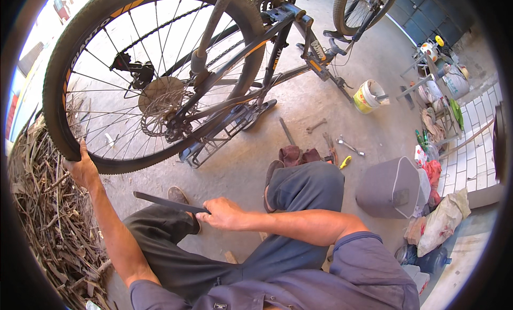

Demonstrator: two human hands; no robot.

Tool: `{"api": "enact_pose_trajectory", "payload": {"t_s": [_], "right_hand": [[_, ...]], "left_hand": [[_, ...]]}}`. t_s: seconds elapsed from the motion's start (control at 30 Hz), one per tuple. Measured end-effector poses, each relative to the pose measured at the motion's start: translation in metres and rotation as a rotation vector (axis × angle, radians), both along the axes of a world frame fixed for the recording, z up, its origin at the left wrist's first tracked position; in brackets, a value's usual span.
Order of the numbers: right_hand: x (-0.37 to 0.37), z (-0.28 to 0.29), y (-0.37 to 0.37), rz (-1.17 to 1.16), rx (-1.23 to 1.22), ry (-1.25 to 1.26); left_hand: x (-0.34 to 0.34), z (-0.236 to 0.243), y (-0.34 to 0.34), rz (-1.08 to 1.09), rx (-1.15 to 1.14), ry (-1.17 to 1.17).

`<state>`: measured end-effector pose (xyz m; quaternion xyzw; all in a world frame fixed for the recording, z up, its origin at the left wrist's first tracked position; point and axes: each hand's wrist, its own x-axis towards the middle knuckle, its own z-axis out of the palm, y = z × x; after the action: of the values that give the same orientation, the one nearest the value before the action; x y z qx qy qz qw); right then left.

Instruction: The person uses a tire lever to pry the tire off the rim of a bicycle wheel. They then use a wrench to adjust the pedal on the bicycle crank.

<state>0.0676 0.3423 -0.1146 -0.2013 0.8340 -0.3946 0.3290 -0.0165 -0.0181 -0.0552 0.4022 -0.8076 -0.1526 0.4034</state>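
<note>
A bicycle stands upside down on the concrete floor, its rear wheel point(72, 129) close in front of me at the left. My left hand point(84, 168) grips the tyre at the wheel's lower left, thumb on the rim side. In my right hand point(220, 214) is a flat, dark metal bar point(165, 201), held by one end and pointing left over my knee, apart from the wheel. I cannot make out whether the bar is a file or a lever. The wheel's hub carries a brake disc point(160, 120), and the rear derailleur point(133, 70) sits above it.
Wrenches point(350, 147), a yellow-handled tool point(346, 162) and a brown cloth point(294, 156) lie past my knee. A grey bin point(382, 187) and a paint bucket point(368, 99) stand right. Sticks point(48, 214) are heaped left. Another bicycle wheel point(344, 13) is behind.
</note>
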Motion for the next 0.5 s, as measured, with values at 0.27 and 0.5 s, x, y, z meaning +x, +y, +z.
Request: {"api": "enact_pose_trajectory", "payload": {"t_s": [0.27,0.5], "right_hand": [[0.0023,-0.0078,-0.0008,-0.021,-0.017,0.002],[-0.0001,0.0002,0.0011,-0.018,-0.013,-0.035]], "left_hand": [[-0.0001,-0.002,-0.008,-0.002,-0.004,0.009],[0.0015,0.0024,-0.0012,0.002,0.027,-0.038]]}}
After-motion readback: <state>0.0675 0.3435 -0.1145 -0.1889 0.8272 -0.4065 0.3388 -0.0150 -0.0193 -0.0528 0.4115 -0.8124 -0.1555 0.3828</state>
